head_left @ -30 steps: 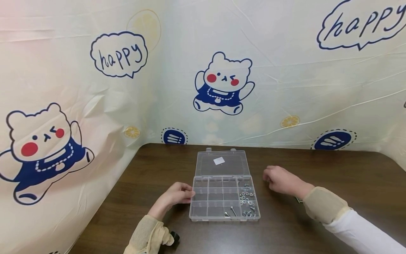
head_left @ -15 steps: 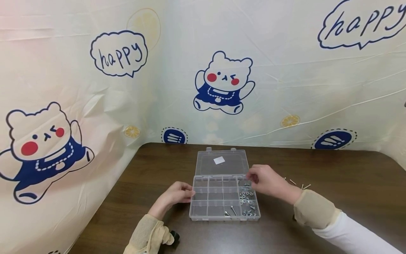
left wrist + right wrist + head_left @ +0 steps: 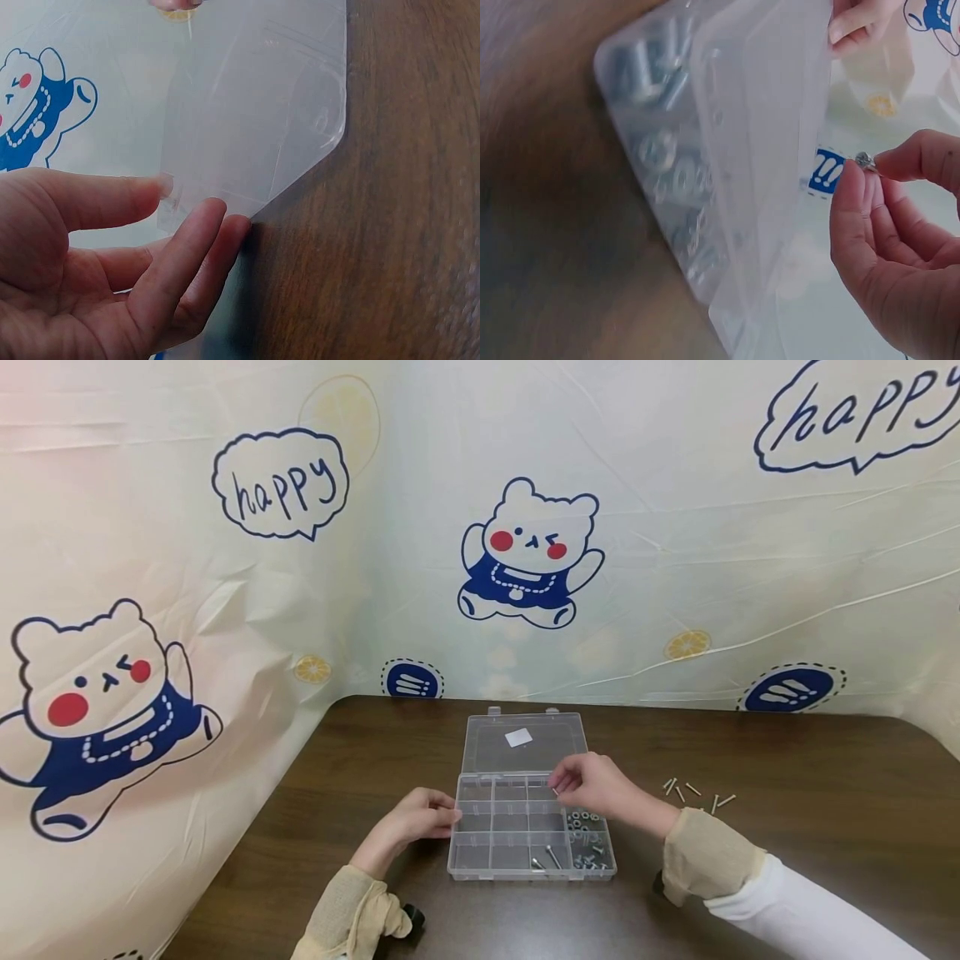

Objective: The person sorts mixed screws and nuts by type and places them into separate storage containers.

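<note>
A clear plastic compartment box (image 3: 510,878) lies on the table with its lid (image 3: 487,747) folded back. At its left side my left hand (image 3: 411,818) holds the wall, thumb over the rim and fingers against the outside, as the left wrist view (image 3: 120,262) shows closer. My right hand (image 3: 596,789) is above the box's far right part and pinches a small screw (image 3: 865,160) between thumb and forefinger. Two longer bolts (image 3: 552,857) lie in a near compartment. Nuts (image 3: 577,818) and short screws (image 3: 591,862) fill compartments of the right column, whose far one my hand hides.
Several loose screws (image 3: 693,790) lie on the brown wooden table (image 3: 810,793) right of the box. A printed cloth (image 3: 637,527) hangs behind and to the left. A small white label (image 3: 518,738) shows on the lid.
My right hand has moved left from the loose screws on the table to over the box, carrying the screw. My left hand has stayed at the box's left side.
</note>
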A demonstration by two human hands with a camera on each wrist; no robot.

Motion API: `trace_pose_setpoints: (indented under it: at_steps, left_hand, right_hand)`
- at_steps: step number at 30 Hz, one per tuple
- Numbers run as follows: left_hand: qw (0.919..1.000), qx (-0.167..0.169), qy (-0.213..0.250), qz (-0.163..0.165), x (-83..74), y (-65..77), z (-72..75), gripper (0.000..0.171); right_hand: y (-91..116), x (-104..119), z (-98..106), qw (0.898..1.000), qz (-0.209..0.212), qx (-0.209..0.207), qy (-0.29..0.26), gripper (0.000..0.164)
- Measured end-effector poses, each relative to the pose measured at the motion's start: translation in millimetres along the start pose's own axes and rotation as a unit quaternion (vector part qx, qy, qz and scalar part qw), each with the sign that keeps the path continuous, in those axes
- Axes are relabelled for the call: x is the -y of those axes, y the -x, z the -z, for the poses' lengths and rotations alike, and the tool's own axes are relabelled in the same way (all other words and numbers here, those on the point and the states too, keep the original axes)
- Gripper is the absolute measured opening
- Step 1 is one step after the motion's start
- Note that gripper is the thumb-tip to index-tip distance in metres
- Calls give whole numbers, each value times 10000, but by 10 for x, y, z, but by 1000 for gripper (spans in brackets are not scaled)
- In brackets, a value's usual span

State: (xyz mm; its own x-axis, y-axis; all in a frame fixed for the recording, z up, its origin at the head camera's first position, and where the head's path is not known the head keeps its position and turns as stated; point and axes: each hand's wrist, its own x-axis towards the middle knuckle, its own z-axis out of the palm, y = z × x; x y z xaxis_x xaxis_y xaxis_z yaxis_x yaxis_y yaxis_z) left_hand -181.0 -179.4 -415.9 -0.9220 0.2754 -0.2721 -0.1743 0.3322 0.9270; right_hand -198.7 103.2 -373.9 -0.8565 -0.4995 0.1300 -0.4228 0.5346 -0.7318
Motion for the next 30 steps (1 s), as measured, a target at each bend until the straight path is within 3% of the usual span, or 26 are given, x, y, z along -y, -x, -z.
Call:
trace_pose_setpoints:
  at_steps: [6,9,19,22,26,30]
  left_hand:
    - [9999,-31,-89,97,-75,33,-25,31]
    - [9999,-34,-67,96,-63,25,-24,30]
    - [10000,-23,7,23,-96,60,-26,31]
    - [10000,-30,-15,38,-97,58,-27,31]
    - [10000,-40,-31,71,-91,53,-29,31]
    - [9999,-79,-52,100,-101,62,-36,31]
  right_hand:
    - [-5,17,-31,9989,-287,266,-271,16]
    - [7,10,-17,9991,-229,292,-189,15]
    - [129,-116,167,9951,572,421,694,9]
    - [175,-159,231,9878,950,515,1123,9]
    - [237,-189,322,9705,1453,466,1867,14]
    - [270,-229,423,9571,1629,366,2367,16]
